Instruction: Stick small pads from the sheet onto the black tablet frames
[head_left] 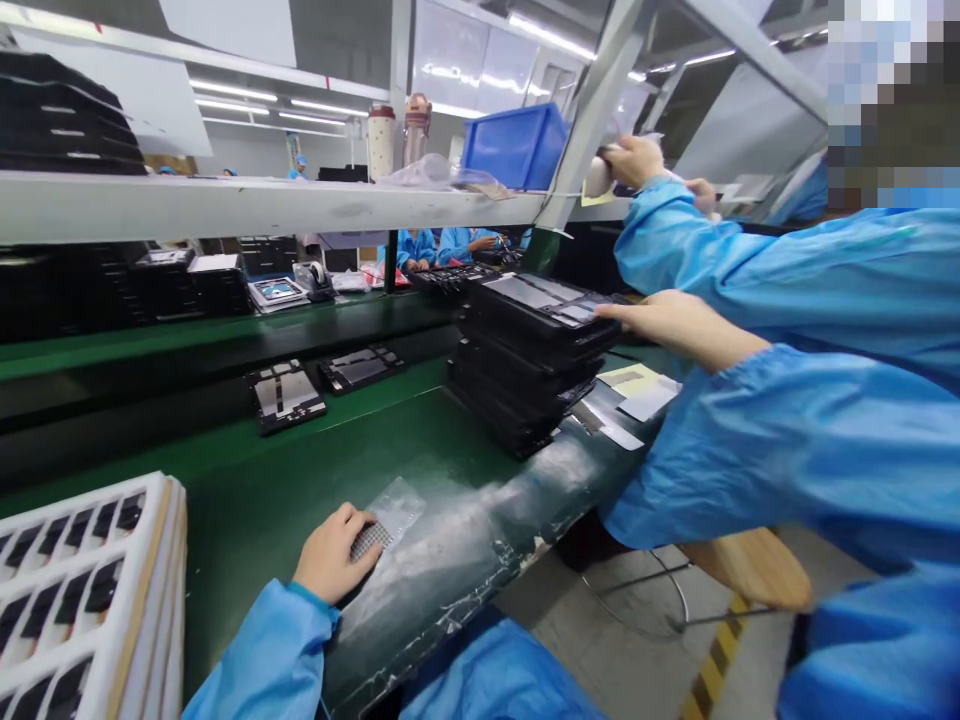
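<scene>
My left hand [330, 555] rests on the green table [300, 470] near its front edge. Its fingers curl down over a small grey mesh piece [371, 540], which lies on a clear plastic sheet [397, 503]. My right hand is not in view. To the right, a co-worker in a blue smock lays one hand [660, 318] on the top tray of a tall stack of black trays [525, 365]. The co-worker's other hand [634, 160] reaches up to the shelf.
A stack of white trays [82, 590] with dark parts stands at the near left. Two black parts [286, 393] lie on the belt behind. Paper sheets [637, 392] lie by the black stack. The shelf [225, 205] carries a blue bin [517, 145] and bottles. A wooden stool [750, 568] stands at the right.
</scene>
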